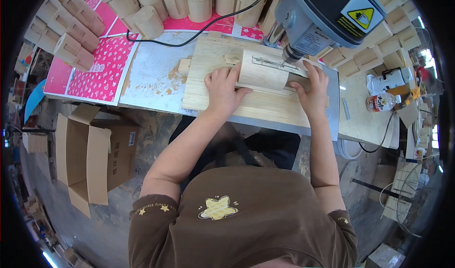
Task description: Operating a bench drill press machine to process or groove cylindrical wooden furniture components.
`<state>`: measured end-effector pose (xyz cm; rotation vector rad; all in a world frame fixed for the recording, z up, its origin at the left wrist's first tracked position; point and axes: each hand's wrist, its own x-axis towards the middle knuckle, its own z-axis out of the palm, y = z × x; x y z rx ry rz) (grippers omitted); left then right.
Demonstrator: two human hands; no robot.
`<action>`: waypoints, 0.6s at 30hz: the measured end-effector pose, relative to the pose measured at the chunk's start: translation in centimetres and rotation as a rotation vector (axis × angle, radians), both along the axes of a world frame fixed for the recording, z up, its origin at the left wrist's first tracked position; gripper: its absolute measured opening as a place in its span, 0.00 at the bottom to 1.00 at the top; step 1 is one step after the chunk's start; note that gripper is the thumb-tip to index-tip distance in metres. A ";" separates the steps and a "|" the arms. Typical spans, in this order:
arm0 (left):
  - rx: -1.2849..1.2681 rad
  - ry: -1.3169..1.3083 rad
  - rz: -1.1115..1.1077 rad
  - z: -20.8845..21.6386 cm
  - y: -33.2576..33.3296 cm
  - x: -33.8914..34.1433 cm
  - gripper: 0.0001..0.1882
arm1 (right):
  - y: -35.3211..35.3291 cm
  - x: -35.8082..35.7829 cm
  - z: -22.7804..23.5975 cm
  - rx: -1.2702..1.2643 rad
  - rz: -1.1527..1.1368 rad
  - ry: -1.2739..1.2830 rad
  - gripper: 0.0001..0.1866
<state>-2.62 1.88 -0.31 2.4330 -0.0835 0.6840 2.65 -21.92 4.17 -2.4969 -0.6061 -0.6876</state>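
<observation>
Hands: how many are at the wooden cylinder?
2: the left hand at the left end of the wooden cylinder, the right hand at its right end. None seem hidden.

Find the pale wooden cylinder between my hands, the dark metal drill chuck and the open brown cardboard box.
Pale wooden cylinder [263, 73], head view: its curved side.
Dark metal drill chuck [293, 54], head view: its body.
Open brown cardboard box [124, 159], head view: its right wall.

This is a woodworking workshop: a drill press [327, 19] stands just beyond the right hand [313, 85], stacked pale wooden cylinders [196, 2] rise beyond the left hand [223, 88], and sawdust [169, 91] litters the worktop [135, 95] to that hand's left.
</observation>
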 end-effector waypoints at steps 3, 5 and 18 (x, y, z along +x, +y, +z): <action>0.016 0.000 -0.029 -0.1 0.2 0.0 0.39 | -0.6 -0.2 1.0 0.244 0.066 0.117 0.33; 0.010 -0.003 -0.036 -0.2 0.3 0.1 0.37 | -0.8 0.0 3.4 0.542 0.155 0.139 0.31; -0.022 0.012 -0.077 -0.3 0.6 0.4 0.33 | 1.5 3.8 19.7 0.377 0.024 -0.150 0.15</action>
